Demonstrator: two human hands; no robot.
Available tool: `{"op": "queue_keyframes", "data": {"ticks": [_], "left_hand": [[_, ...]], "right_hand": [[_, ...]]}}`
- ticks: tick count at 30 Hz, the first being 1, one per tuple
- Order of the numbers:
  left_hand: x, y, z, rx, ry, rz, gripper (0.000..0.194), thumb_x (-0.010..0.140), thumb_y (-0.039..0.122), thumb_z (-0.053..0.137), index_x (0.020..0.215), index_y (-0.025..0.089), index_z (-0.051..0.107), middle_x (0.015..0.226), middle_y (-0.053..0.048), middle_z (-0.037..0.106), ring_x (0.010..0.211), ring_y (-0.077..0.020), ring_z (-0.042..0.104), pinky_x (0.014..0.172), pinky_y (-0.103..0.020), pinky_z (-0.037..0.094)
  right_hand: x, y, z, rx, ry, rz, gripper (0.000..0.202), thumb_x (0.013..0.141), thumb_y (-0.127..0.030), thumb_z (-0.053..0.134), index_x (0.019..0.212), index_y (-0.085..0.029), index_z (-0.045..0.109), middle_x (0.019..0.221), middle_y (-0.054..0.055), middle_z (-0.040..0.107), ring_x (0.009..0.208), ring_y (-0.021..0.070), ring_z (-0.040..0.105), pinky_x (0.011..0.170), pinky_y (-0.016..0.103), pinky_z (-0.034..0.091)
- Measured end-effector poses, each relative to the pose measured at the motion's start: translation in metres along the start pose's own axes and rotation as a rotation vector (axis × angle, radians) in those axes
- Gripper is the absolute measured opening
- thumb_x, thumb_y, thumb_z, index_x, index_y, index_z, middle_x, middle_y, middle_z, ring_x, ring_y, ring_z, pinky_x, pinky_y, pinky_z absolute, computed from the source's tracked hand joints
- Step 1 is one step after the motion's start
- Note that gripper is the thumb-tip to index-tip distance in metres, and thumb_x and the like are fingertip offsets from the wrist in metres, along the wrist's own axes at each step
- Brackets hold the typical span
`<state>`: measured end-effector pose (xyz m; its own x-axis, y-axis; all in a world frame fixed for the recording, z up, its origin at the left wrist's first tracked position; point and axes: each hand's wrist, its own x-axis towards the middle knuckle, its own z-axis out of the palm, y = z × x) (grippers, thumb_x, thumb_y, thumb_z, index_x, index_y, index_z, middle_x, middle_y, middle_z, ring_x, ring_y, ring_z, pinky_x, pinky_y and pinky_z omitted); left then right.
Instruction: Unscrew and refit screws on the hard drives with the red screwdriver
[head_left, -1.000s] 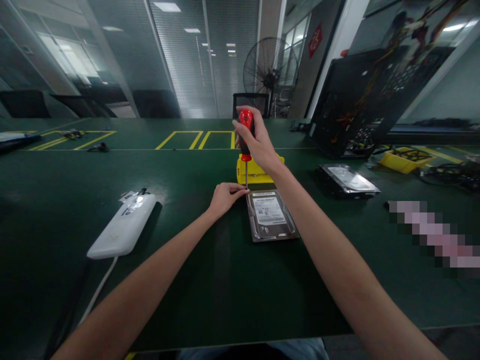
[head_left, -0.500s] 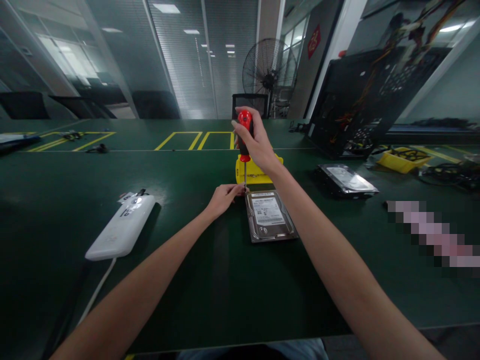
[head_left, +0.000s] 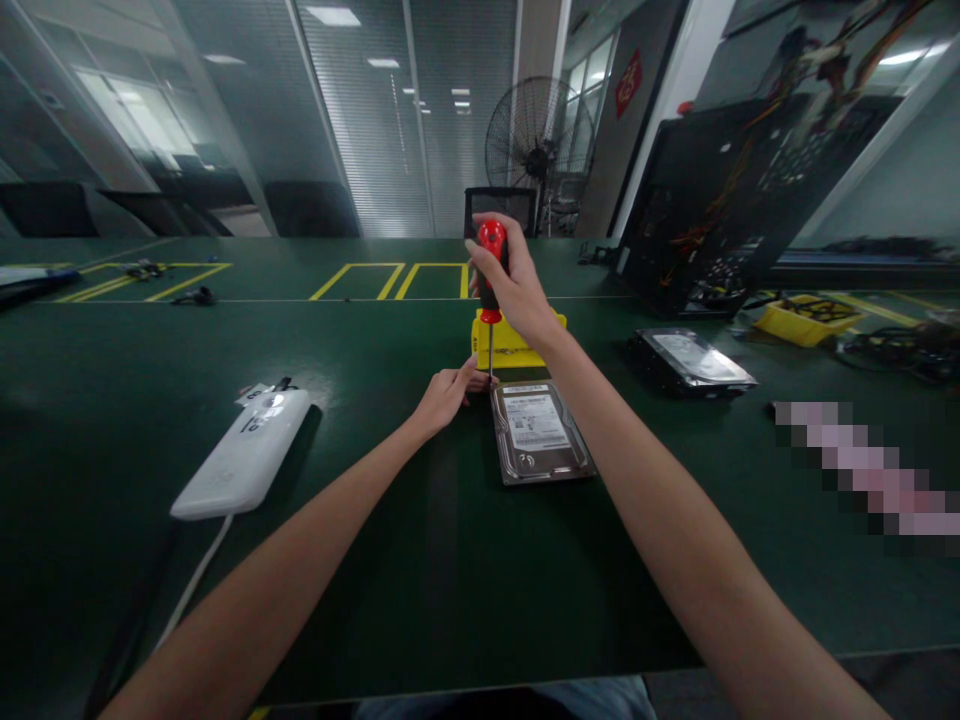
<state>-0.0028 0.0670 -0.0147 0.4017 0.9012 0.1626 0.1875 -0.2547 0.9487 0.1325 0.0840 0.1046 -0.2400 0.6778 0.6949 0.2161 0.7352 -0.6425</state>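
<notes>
A screwdriver [head_left: 491, 285] with a red and black handle stands nearly upright, and my right hand [head_left: 517, 285] is wrapped round its handle. Its metal shaft runs down to the far left corner of a silver hard drive [head_left: 538, 435], which lies label up on the table. Beside that corner is my left hand [head_left: 448, 393], thumb raised apart from the fingers. Those fingers reach to the shaft's lower end; whether they touch the drive, I cannot tell. Just behind the drive sits a yellow tray [head_left: 512, 345] with small pieces in it.
A second hard drive [head_left: 694, 362] lies to the right, before a black computer case [head_left: 720, 210]. Farther right is a yellow bin [head_left: 808, 318] with dark cables. A white power strip [head_left: 244, 455] with a cord lies left on the green table [head_left: 375, 600].
My left thumb has lifted away from the fingers, which were pinched together at the shaft's tip. The screwdriver and my right hand have hardly moved.
</notes>
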Motion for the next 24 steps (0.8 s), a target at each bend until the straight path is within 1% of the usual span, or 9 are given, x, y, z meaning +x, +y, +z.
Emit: {"op": "queue_keyframes", "data": {"ticks": [8, 13, 19, 24], "left_hand": [[-0.0013, 0.0031, 0.0007, 0.033, 0.002, -0.004, 0.062, 0.087, 0.057, 0.031, 0.095, 0.008, 0.068, 0.099, -0.016, 0.069, 0.091, -0.0221, 0.065, 0.051, -0.022, 0.042], [-0.0021, 0.0043, 0.0006, 0.065, -0.004, 0.007, 0.060, 0.088, 0.055, 0.030, 0.096, 0.009, 0.068, 0.098, -0.015, 0.069, 0.091, -0.0221, 0.065, 0.052, -0.022, 0.043], [-0.0028, 0.0054, 0.0003, 0.097, -0.001, 0.014, 0.060, 0.089, 0.054, 0.029, 0.097, 0.009, 0.068, 0.100, -0.015, 0.068, 0.093, -0.0218, 0.064, 0.053, -0.022, 0.043], [-0.0021, 0.0045, 0.0011, 0.102, -0.002, 0.008, 0.057, 0.089, 0.052, 0.031, 0.097, 0.009, 0.068, 0.100, -0.015, 0.069, 0.091, -0.0210, 0.064, 0.052, -0.021, 0.042]], "right_hand": [[-0.0010, -0.0016, 0.0001, 0.030, -0.010, 0.003, 0.045, 0.090, -0.052, 0.029, 0.130, -0.031, 0.021, 0.118, 0.007, 0.045, 0.093, 0.0167, 0.057, 0.081, 0.037, 0.052], [-0.0020, -0.0026, -0.0007, 0.043, -0.005, 0.019, 0.043, 0.090, -0.051, 0.032, 0.128, -0.032, 0.023, 0.115, 0.006, 0.047, 0.091, 0.0170, 0.057, 0.082, 0.039, 0.052], [-0.0045, -0.0096, -0.0021, 0.021, 0.012, 0.047, 0.044, 0.089, -0.053, 0.033, 0.128, -0.032, 0.025, 0.112, 0.006, 0.048, 0.094, 0.0179, 0.057, 0.083, 0.039, 0.052], [-0.0036, -0.0090, -0.0004, 0.018, 0.020, 0.048, 0.046, 0.088, -0.055, 0.033, 0.128, -0.033, 0.025, 0.114, 0.006, 0.047, 0.096, 0.0187, 0.056, 0.082, 0.039, 0.052]]}}
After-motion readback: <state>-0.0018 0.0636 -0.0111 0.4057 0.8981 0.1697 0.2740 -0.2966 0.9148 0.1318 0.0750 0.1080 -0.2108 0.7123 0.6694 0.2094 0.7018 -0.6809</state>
